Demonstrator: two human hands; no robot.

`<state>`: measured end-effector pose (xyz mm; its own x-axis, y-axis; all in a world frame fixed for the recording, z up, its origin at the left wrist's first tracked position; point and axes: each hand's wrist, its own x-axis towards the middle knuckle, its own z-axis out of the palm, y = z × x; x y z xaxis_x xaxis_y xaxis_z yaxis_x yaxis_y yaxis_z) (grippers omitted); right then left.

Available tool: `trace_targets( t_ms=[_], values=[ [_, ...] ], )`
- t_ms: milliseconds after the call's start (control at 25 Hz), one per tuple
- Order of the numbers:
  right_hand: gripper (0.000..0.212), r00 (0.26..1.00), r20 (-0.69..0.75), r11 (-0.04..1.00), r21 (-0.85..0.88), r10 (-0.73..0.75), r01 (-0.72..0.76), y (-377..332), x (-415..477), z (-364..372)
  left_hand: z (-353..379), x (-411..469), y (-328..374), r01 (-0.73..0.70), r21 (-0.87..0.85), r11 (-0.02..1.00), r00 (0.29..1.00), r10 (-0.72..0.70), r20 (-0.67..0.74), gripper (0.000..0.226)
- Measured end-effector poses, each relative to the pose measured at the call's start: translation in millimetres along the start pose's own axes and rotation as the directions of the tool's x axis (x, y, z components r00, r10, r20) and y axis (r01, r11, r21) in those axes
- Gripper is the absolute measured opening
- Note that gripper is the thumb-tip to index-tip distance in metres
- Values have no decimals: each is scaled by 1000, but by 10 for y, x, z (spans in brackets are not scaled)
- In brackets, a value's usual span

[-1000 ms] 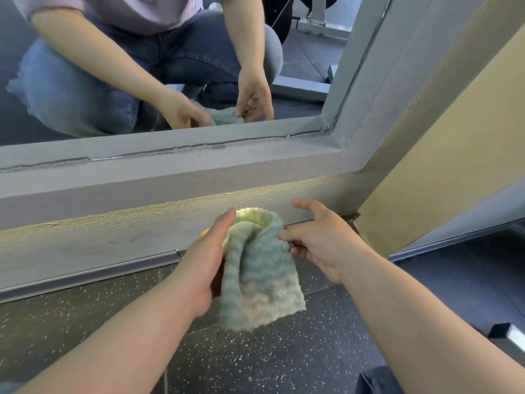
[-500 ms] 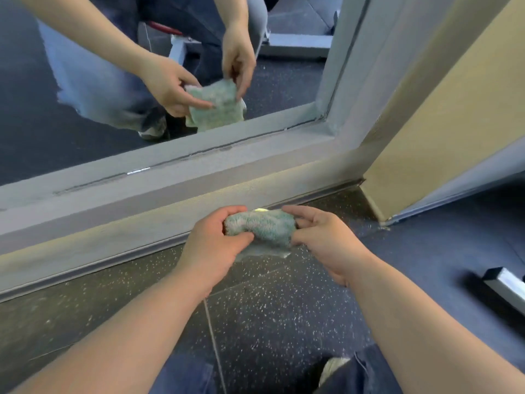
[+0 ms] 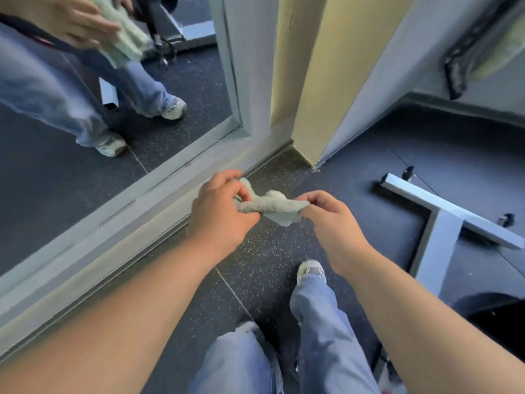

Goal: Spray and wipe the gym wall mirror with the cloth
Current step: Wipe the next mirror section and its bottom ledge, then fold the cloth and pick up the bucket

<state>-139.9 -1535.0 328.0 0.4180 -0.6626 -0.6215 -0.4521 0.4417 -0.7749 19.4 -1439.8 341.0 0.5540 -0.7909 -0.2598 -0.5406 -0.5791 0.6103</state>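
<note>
Mirror (image 3: 71,180) fills the left of frame, its glass unobstructed down to the grey frame (image 3: 127,211) along its lower edge. There is open air between the glass and the left hand (image 3: 220,211) and right hand (image 3: 332,226), which grip the cloth (image 3: 272,206) at centre. Yellow pillar (image 3: 312,81) closes off the mirror's right edge, upper centre. Right of frame, a pale metal T-shaped base (image 3: 437,223) sits on the floor (image 3: 355,189), with a dark round object (image 3: 494,317) below it. The floor between pillar and base is open.

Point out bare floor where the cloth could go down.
Bare floor runs between the mirror and the shoe, and again between the yellow wall and the metal frame. The right side is crowded by that frame.
</note>
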Motion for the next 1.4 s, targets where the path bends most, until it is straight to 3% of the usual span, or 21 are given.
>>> trace_targets(
  t_ms=[120, 200, 240, 320, 400, 480, 560, 640, 760, 840, 960, 1120, 1320, 1400],
  values=[
    [36, 985, 171, 985, 162, 27, -55, -143, -543, -193, -254, -276, 346, -29, -181, 983, 984, 60, 169, 27],
    [31, 980, 192, 979, 182, 56, -91, -214, -916, -325, -395, -493, 617, -18, -245, 969, 972, 74, 222, 20],
    [26, 982, 175, 967, 228, 77, -116, -219, -1104, -386, -453, -642, 745, 32, -324, 945, 965, 54, 255, 17],
    [22, 984, 116, 913, 372, 134, -168, -215, -1209, -414, -464, -723, 839, 264, -528, 807, 915, -38, 401, 21],
    [22, 985, 100, 886, 432, 142, -171, -265, -1348, -491, -472, -832, 965, 433, -539, 722, 844, -117, 523, 18],
    [22, 986, 103, 883, 438, 133, -165, -333, -1366, -545, -473, -863, 1057, 443, -531, 722, 853, -156, 499, 12],
    [17, 987, 75, 876, 454, 143, -162, -391, -1305, -553, -478, -839, 1146, 336, -475, 813, 905, -138, 403, 11],
    [11, 985, 56, 883, 437, 161, -169, -455, -1228, -573, -482, -812, 1285, 289, -463, 838, 935, -144, 323, 11],
    [8, 987, 13, 902, 405, 159, -151, -552, -1118, -617, -487, -740, 1409, 420, -580, 697, 901, -244, 359, 30],
    [10, 988, 19, 898, 414, 156, -150, -604, -1083, -711, -473, -730, 1432, 456, -593, 663, 885, -268, 381, 47],
    [22, 988, 52, 906, 394, 146, -155, -616, -1095, -797, -479, -780, 1375, 383, -563, 732, 914, -211, 348, 39],
    [22, 987, 47, 926, 342, 151, -158, -535, -1173, -683, -487, -849, 1216, 281, -449, 848, 937, -141, 321, 28],
    [20, 983, -68, 932, 336, 168, -136, -268, -1480, -222, -662, -994, 832, 240, -318, 917, 890, -76, 450, 30],
    [17, 975, -149, 917, 389, 163, -94, -80, -1749, 103, -843, -1179, 640, 153, -248, 957, 858, -4, 514, 37]
  ],
)
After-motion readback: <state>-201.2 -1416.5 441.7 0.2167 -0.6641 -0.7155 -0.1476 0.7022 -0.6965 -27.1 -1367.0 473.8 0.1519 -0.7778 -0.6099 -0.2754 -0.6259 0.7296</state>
